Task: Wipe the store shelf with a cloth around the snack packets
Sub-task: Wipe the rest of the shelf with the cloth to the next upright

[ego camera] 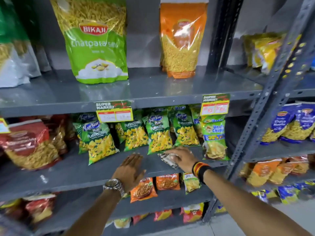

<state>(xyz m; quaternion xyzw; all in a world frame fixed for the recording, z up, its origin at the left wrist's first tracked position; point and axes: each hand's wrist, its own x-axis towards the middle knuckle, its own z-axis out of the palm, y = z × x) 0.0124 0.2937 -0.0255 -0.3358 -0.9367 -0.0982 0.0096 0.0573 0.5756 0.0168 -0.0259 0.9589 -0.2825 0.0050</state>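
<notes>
A grey metal shelf [81, 169] at mid height carries several green snack packets [100, 142] standing in a row. My right hand [181, 156] presses a crumpled patterned cloth [167, 160] onto the shelf just in front of the middle green packet [159, 138], fingers closed over the cloth. My left hand [131, 169] lies flat on the shelf's front part, fingers spread, holding nothing, a hand's width left of the cloth. A metal watch is on the left wrist and coloured bands are on the right wrist.
Red snack bags [29, 145] lie at the shelf's left and a green-yellow chips packet [214, 140] stands at its right. The shelf above holds a large green pouch [97, 41] and an orange pouch [180, 40]. Price tags [114, 111] hang from its edge. A slotted upright [265, 106] borders the right.
</notes>
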